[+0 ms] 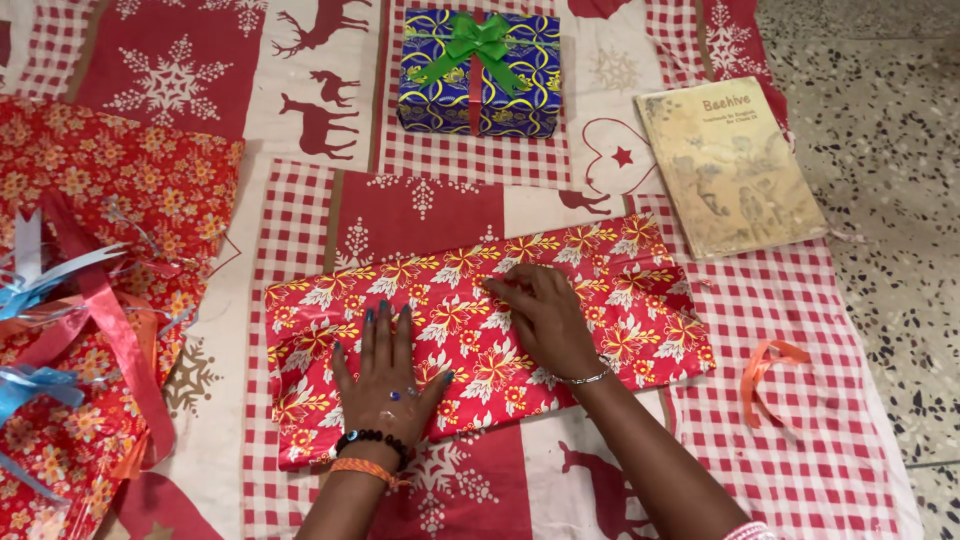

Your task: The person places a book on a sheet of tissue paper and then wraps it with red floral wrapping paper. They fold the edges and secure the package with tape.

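On the cloth, centre: red floral parcel (490, 340), lying flat on red-and-white festive cloth (300, 210)
Left hand (385, 375): flat, fingers spread, pressing parcel's near left part, gripping nothing
Right hand (545, 320): fingertips pinching paper at parcel's middle
Beyond: blue gift box (480, 75) with green bow
Right: worn book (728, 165)
Left edge: loose red floral paper (100, 200), ribbons (60, 300)

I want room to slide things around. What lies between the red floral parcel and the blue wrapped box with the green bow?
In the head view, only bare festive cloth lies between the red floral parcel and the blue wrapped box.
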